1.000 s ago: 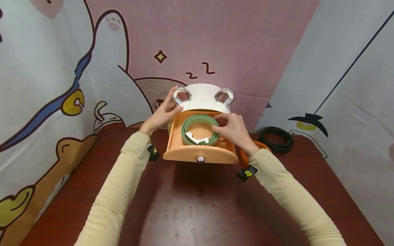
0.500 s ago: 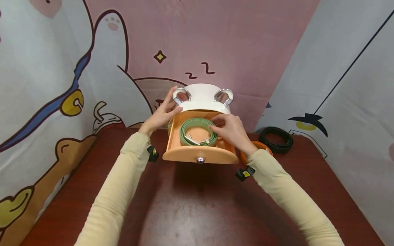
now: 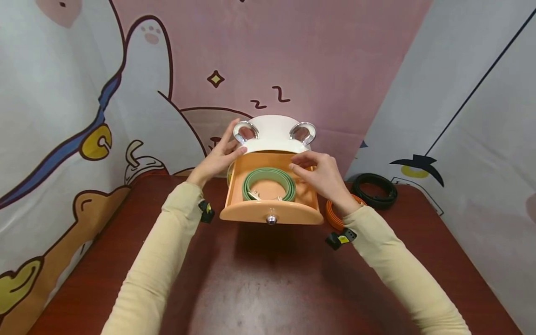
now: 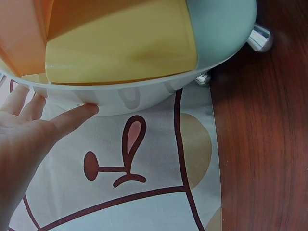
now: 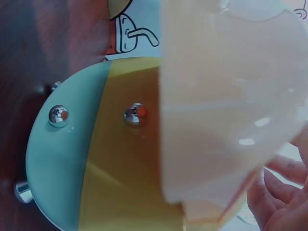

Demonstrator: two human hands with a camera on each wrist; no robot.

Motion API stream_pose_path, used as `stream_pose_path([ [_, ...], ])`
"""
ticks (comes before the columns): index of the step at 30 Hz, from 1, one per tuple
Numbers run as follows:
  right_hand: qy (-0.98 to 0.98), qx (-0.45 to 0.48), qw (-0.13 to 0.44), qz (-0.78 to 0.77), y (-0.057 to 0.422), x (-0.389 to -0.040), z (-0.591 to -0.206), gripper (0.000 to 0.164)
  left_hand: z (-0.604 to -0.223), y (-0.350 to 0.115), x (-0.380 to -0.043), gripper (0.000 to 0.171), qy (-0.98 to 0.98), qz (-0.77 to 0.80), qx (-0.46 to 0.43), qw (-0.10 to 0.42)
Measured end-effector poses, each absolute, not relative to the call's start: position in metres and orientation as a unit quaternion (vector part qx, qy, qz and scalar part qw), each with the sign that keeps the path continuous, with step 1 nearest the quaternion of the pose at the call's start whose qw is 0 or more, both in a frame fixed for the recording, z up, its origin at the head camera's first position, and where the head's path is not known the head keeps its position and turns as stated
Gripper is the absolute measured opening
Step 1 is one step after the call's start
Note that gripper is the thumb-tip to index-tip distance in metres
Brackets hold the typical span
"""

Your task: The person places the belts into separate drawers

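Observation:
A rolled-up green belt (image 3: 269, 173) with a metal buckle lies in the pulled-out top orange drawer (image 3: 272, 211) of a small round cabinet (image 3: 274, 132) with a white shell and chrome ears. My left hand (image 3: 217, 158) rests on the shell's left side; in the left wrist view the left hand (image 4: 29, 130) has its fingers against the white rim. My right hand (image 3: 321, 173) hovers over the drawer's right side, fingers loosely bent, apart from the belt. In the right wrist view the right hand (image 5: 284, 185) is partly hidden behind the drawer (image 5: 226, 110).
An orange coiled belt (image 3: 333, 218) and a black coiled belt (image 3: 375, 190) lie on the dark red table (image 3: 268, 288) to the right. Below the open drawer are a shut yellow drawer (image 5: 120, 159) and a teal one (image 5: 62, 159). A printed cloth (image 3: 326, 56) hangs behind.
The green belt has gone down and slightly towards the front of the drawer. My right hand has let go of it and drawn off to the right. The left hand stays put.

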State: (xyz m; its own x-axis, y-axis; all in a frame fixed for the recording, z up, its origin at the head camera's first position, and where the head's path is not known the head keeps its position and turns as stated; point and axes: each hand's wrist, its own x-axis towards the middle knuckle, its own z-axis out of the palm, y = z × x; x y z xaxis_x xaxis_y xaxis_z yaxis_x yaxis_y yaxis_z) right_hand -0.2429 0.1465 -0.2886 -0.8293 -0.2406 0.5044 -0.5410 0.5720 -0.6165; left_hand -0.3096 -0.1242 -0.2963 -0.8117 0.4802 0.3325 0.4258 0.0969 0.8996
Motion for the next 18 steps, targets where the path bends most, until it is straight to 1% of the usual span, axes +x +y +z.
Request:
stream_pose_path([
  [5, -0.863, 0.225, 0.192, 0.41, 0.152, -0.236, -0.283, 0.023, -0.295, -0.124, -0.308, 0.073, 0.738, 0.6, 0.307, 0.023],
  [11, -0.857, 0.231, 0.178, 0.424, 0.155, -0.225, -0.279, 0.02, -0.295, -0.124, -0.307, 0.073, 0.737, 0.6, 0.311, 0.027],
  [18, -0.856, 0.256, 0.198, 0.402, 0.157, -0.213, -0.277, 0.018, -0.297, -0.125, -0.309, 0.073, 0.739, 0.598, 0.311, 0.021],
])
